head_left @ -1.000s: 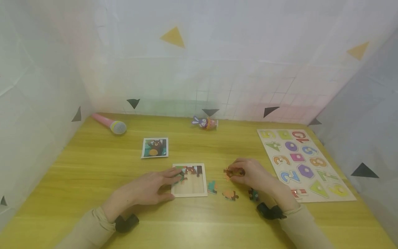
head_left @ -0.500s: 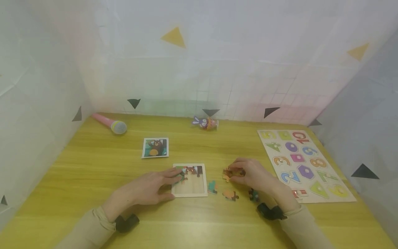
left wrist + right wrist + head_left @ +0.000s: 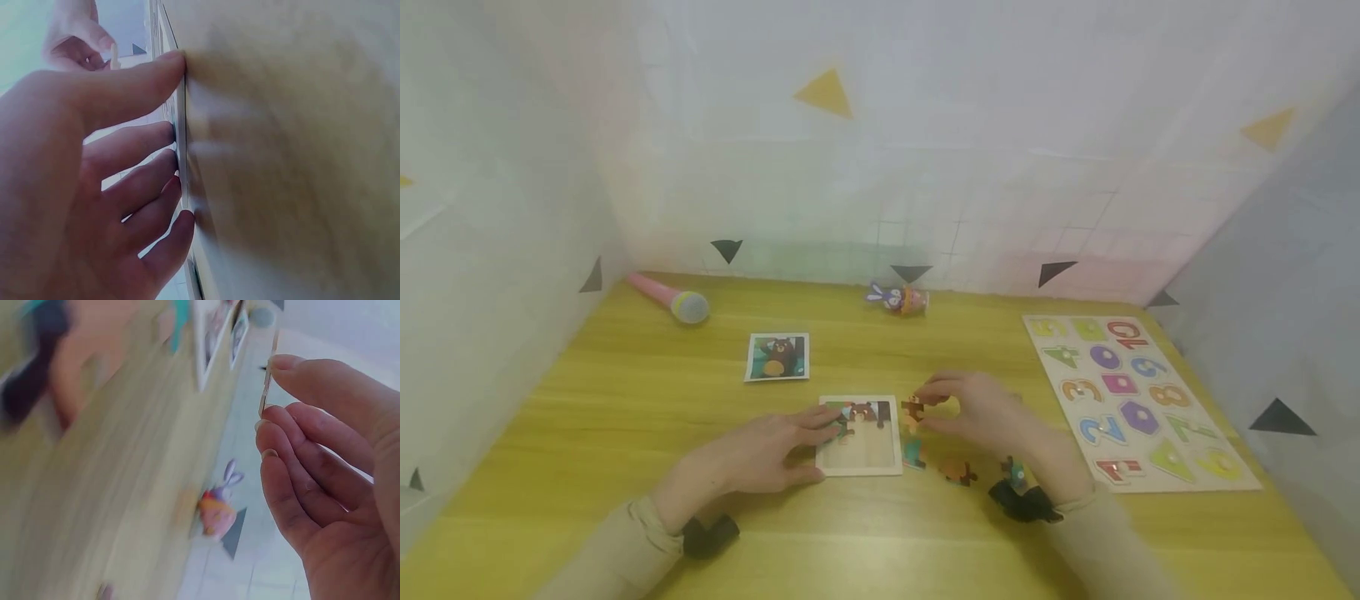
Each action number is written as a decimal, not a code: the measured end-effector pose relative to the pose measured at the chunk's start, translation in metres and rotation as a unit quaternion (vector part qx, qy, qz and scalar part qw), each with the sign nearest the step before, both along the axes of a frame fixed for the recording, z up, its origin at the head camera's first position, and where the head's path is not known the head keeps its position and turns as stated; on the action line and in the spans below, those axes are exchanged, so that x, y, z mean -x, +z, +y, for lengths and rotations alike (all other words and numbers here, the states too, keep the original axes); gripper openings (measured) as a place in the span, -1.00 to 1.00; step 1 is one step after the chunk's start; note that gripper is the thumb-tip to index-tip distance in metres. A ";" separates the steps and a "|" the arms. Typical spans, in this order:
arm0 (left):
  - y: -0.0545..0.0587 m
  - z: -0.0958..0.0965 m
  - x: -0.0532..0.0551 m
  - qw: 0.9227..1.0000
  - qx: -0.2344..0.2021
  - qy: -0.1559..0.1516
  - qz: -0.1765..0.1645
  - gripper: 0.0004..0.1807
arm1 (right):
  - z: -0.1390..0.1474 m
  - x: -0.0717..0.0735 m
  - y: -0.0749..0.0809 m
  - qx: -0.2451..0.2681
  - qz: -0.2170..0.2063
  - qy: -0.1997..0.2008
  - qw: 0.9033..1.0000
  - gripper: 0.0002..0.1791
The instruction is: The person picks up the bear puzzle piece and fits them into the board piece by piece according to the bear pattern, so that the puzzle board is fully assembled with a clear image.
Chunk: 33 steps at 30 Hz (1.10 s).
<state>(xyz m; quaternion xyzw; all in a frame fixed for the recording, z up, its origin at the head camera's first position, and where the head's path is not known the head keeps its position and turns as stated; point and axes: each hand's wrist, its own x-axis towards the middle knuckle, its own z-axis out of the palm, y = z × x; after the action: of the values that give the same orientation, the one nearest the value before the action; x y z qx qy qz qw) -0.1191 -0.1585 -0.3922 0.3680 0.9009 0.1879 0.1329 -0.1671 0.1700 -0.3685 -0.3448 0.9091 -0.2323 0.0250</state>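
At the near middle of the tabletop [image 3: 820, 533] lies a square puzzle tray [image 3: 871, 452], flat, with its bare wood showing in the larger part. Fitted pieces [image 3: 863, 411] with a bear's face fill its far side and reach a little down the left.

The left hand [image 3: 767, 454] rests against the left part of this tray: its fingers lie extended over the edge, and the thumb touches near the near-left corner. This grip is wide and is not closed around anything; I suppose it serves to keep the tray from sliding. The right hand [image 3: 988, 412] has a narrow grip, with thumb and fingertips pinching one brown-and-orange puzzle piece [image 3: 913, 408] by its border. The piece is raised from the tabletop, just to the right of the tray. Such a hold at the border probably leaves the picture visible and the other sides free.

Three loose pieces lie on the near right: a teal piece [image 3: 914, 455] just beside the tray, an orange-bellied piece [image 3: 957, 472] further to the right, and a dark teal piece [image 3: 1013, 473] close by the right wrist. They are perhaps kept on this side because the right hand can easily reach them.

Beyond the tray, to the left, a picture card [image 3: 777, 357] shows the whole bear, seemingly placed there as a model to look at. Far away stand apart a pink microphone [image 3: 673, 300] and a rabbit figure [image 3: 898, 298]; a number board [image 3: 1206, 484] occupies the right.
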 end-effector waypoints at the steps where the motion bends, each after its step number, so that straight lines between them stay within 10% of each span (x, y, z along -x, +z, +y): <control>1: 0.000 0.000 0.000 1.000 0.002 0.000 -0.001 -0.32 | -0.004 0.000 0.001 0.003 -0.004 0.007 1.000 -0.66; 33: -0.006 0.000 0.003 1.000 0.009 0.015 -0.006 -0.29 | -0.068 0.007 -0.018 0.002 -0.055 0.107 0.993 -0.69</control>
<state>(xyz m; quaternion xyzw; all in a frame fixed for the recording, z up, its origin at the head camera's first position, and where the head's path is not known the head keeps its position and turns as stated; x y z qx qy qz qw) -0.1223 -0.1584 -0.3981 0.3518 0.9074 0.1835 0.1385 -0.1737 0.1018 -0.3867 -0.4266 0.8639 -0.2491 0.0986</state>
